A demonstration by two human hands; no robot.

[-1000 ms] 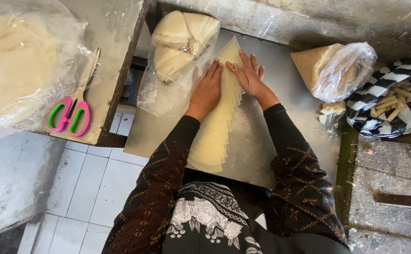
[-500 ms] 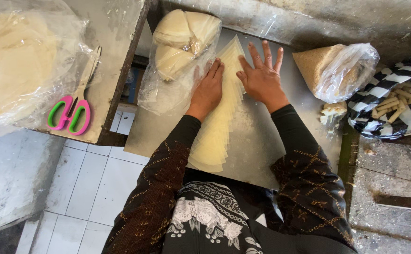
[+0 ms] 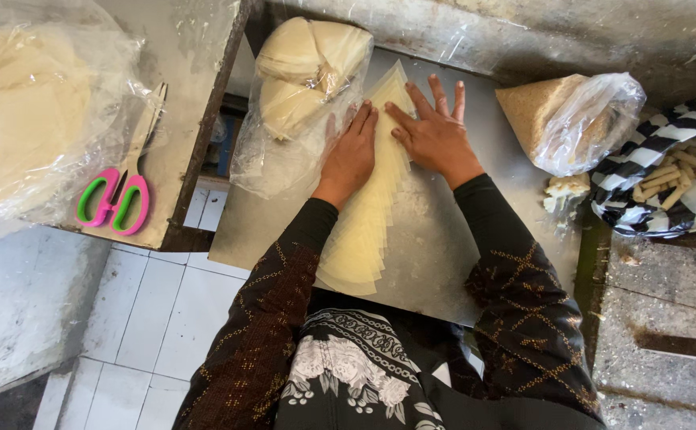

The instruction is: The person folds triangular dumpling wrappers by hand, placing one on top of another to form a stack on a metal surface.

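Single head-worn view, steeply downward and close over the metal worktop (image 3: 459,263) at lap height.

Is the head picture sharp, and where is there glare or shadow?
Head view: both hands, left and right, and the wrapper stack look sharp; soft daylight, mild glare on the plastic bag and metal tray; lower corners are dim.

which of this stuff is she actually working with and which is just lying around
In hand:
left hand and right hand, both flat on the fanned stack of thin dough sheets
metal tray under it

Lying about:
scissors
bag of dough wedges
bag of crumbs
striped cloth
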